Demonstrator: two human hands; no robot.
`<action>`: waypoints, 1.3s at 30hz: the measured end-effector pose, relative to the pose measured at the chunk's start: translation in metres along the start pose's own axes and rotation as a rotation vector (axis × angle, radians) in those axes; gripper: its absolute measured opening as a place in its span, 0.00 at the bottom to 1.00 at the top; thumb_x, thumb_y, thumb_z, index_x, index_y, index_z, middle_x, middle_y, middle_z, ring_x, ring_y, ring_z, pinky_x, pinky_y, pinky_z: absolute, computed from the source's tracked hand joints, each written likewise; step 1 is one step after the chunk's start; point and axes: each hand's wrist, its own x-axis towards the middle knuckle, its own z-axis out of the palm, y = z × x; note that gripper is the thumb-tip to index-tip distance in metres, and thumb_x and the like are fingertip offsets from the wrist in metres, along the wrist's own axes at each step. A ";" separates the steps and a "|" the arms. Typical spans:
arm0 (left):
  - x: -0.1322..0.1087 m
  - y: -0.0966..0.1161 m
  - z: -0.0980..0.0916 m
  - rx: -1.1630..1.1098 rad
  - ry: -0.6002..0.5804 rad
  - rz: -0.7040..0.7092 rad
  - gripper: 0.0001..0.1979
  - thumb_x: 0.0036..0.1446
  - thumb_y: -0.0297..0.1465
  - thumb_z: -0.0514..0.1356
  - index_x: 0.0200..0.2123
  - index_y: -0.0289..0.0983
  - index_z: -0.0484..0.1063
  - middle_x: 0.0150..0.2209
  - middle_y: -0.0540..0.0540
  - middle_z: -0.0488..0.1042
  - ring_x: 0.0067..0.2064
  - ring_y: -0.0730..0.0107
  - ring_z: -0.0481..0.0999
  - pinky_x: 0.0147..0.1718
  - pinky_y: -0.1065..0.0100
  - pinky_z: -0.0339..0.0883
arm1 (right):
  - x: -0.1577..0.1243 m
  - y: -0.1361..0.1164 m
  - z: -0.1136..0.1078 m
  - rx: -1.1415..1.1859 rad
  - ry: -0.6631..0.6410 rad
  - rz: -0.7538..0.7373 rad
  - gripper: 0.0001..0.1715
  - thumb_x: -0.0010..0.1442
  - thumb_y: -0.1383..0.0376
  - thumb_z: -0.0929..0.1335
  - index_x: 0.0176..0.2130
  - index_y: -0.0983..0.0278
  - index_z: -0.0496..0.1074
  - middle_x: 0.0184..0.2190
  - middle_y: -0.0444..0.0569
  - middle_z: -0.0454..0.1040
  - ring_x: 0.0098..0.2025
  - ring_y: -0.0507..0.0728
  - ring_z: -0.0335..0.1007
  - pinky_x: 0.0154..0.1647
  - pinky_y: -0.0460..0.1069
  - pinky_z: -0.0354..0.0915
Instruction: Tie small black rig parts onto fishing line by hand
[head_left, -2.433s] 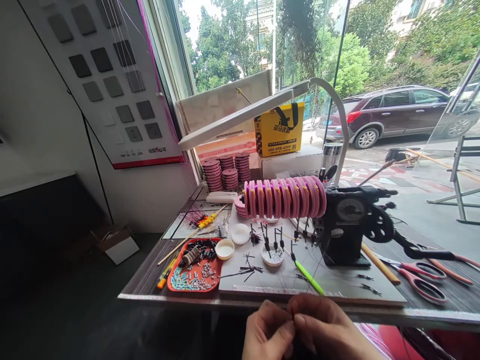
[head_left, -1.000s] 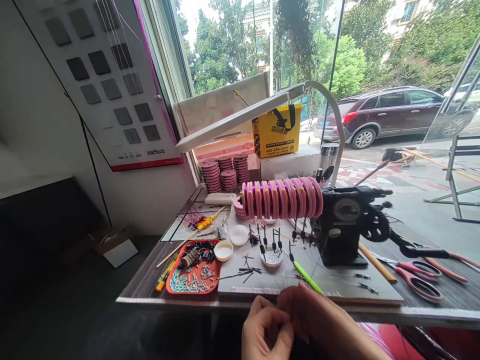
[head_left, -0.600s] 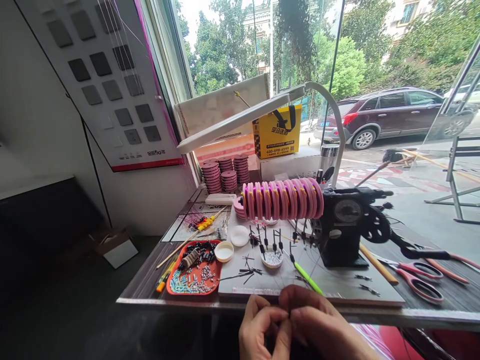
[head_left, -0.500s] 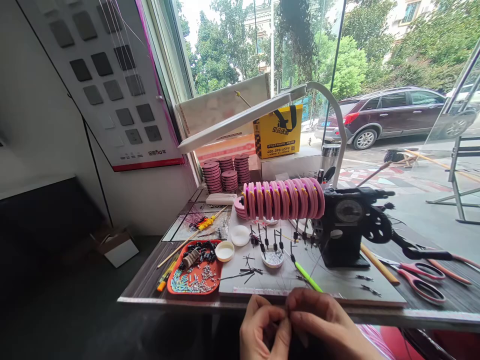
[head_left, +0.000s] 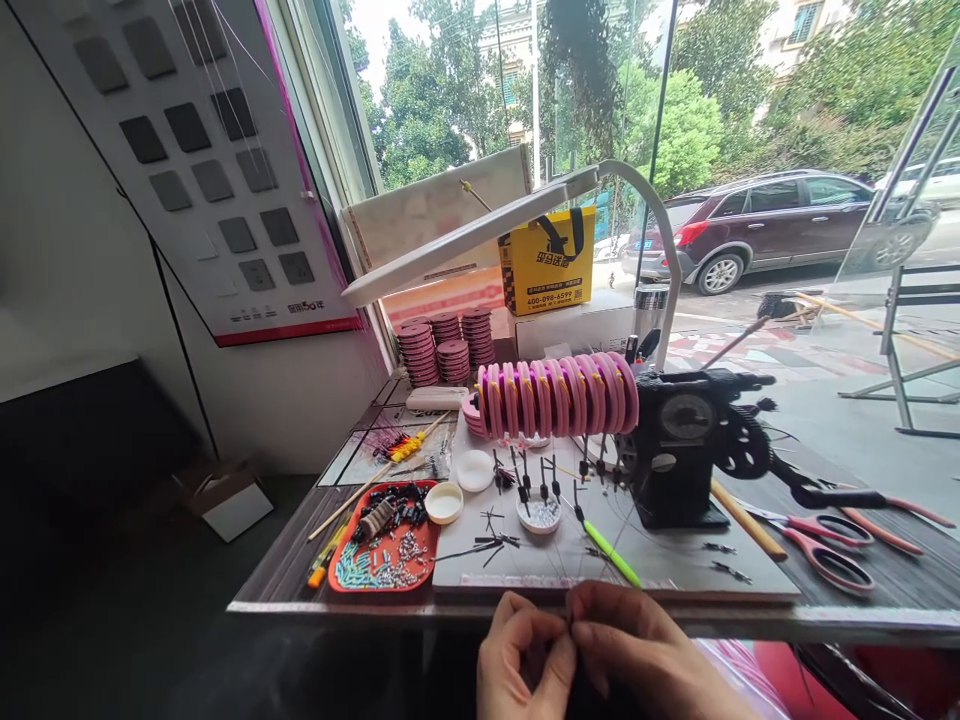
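Bottom centre: pinching a tiny dark piece [head_left: 568, 617], too small to identify, between left hand [head_left: 521, 660] and right hand [head_left: 634, 640]. Seemingly mid fine fingertip work; likely needing steady pinches next.

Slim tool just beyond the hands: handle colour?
The handle is bright green, best seen in the head view.

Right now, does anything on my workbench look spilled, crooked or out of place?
Mildly, yes: beyond your left hand, thin black strips lie scattered on the flat pale-grey board, while other small parts sit in the shallow orange-red plastic tray. That may be deliberate; nothing looks clearly damaged.
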 end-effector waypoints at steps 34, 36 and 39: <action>0.013 0.016 -0.007 -0.375 -0.325 -0.459 0.25 0.30 0.50 0.70 0.16 0.33 0.69 0.15 0.54 0.65 0.15 0.84 0.56 0.17 0.73 0.44 | 0.000 -0.015 -0.004 -0.174 -0.025 -0.113 0.22 0.44 0.51 0.75 0.24 0.66 0.70 0.15 0.38 0.61 0.18 0.46 0.51 0.19 0.44 0.46; 0.014 0.016 -0.006 -0.377 -0.312 -0.448 0.25 0.30 0.50 0.70 0.16 0.33 0.70 0.15 0.54 0.65 0.15 0.84 0.56 0.16 0.73 0.44 | -0.001 -0.017 -0.004 -0.201 -0.018 -0.122 0.22 0.44 0.51 0.75 0.24 0.66 0.70 0.16 0.39 0.61 0.18 0.46 0.51 0.19 0.44 0.46; 0.013 0.016 -0.004 -0.385 -0.296 -0.415 0.24 0.30 0.49 0.70 0.16 0.33 0.70 0.14 0.55 0.63 0.15 0.84 0.56 0.16 0.74 0.43 | -0.001 -0.017 -0.004 -0.229 -0.007 -0.119 0.23 0.44 0.50 0.74 0.25 0.66 0.70 0.17 0.39 0.62 0.18 0.47 0.51 0.19 0.44 0.46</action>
